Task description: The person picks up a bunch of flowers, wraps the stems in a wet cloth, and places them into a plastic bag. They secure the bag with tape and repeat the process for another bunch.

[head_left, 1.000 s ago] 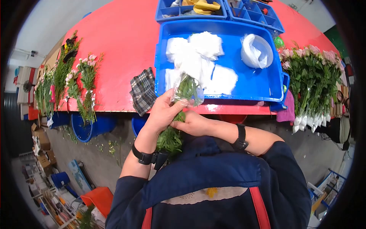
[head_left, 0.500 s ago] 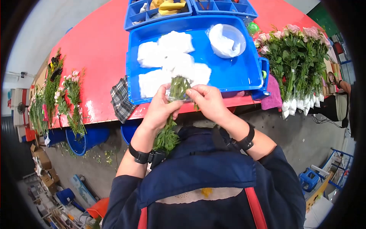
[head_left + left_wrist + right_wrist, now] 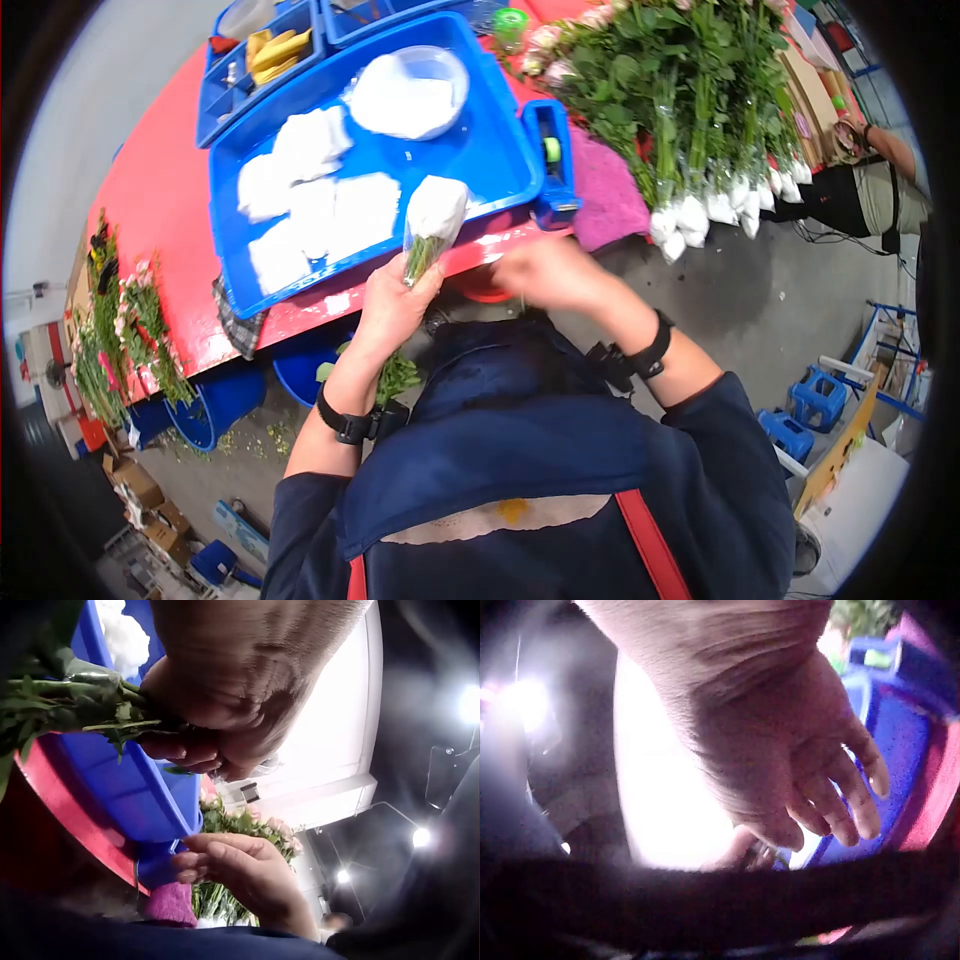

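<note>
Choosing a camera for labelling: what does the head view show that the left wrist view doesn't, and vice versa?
Head only: the white bowl and the flower sprigs on the table's left end. Left wrist only: the right hand with its fingers sharp, relaxed and empty. Both: the left hand gripping the stems, the blue tray, the rose bunch.

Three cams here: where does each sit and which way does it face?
Head: on the person's head, facing forward and down at the blue tray on the red table; shows both forearms, the left hand gripping flower stems, and the right hand, blurred.
Left wrist: under that wrist, facing along the palm; shows the left hand round the flower stems, with the right hand beyond.
Right wrist: under that wrist, facing along the open right hand toward the blue tray.
Shared: head and left wrist both show both hands and the flower stems.
</note>
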A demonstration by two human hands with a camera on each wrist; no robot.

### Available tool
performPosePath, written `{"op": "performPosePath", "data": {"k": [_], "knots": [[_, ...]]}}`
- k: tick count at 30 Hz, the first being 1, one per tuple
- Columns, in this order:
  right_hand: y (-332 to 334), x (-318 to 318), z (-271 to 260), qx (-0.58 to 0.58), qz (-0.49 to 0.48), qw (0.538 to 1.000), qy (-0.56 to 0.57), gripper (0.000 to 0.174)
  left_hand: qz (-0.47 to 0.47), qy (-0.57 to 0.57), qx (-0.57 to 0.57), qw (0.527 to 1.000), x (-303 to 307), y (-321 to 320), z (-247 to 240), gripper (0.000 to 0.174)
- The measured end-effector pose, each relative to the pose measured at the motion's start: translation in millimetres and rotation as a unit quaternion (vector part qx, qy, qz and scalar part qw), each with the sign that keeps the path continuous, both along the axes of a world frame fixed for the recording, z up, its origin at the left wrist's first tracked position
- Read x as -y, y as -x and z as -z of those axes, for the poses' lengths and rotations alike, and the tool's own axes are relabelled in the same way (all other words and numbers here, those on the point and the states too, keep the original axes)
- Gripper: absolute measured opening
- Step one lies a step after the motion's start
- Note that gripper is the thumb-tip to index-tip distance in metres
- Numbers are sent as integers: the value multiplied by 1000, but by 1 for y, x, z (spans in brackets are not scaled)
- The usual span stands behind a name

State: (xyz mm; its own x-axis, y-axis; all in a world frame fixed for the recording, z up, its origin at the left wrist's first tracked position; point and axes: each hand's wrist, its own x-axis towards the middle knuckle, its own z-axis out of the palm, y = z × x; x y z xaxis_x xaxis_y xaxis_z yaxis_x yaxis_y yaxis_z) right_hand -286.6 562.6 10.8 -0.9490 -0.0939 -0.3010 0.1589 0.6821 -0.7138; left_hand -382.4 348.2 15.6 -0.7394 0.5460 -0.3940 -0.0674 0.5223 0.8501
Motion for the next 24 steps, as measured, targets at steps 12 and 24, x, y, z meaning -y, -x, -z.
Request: {"op": "performPosePath", "data": {"k": [12,24], "knots": [[29,-114,69,43,236,970,-25,25,247,136,-12,959,-117,-65,87,32],[-120,-81,47,-32,322,886,332,15,262,34,263,928,-159,-67,19,20]]}}
